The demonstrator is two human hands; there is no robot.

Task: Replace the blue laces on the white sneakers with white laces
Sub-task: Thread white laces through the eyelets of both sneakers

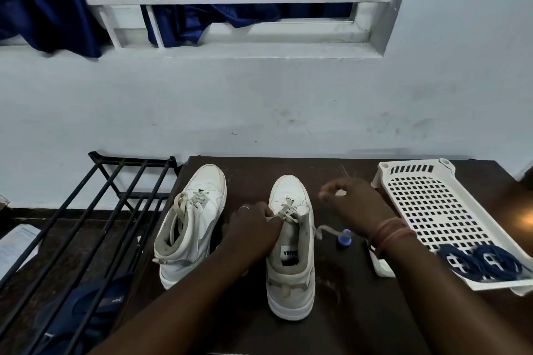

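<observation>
Dark worktop [360,311] stands under a curtained window [225,8]. Left hand [253,232] pinches the white lace [288,215] on the right sneaker [291,253]; right hand [354,204] pinches its end.

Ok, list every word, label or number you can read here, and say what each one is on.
"ANIA", upside down, its start hidden: on the white insole label inside the right sneaker.
Small white label on the dark blue item under the black rack: too small to read.
Printed paper at the left edge: lines of text, too blurred to read.
Nothing else legible.
</observation>
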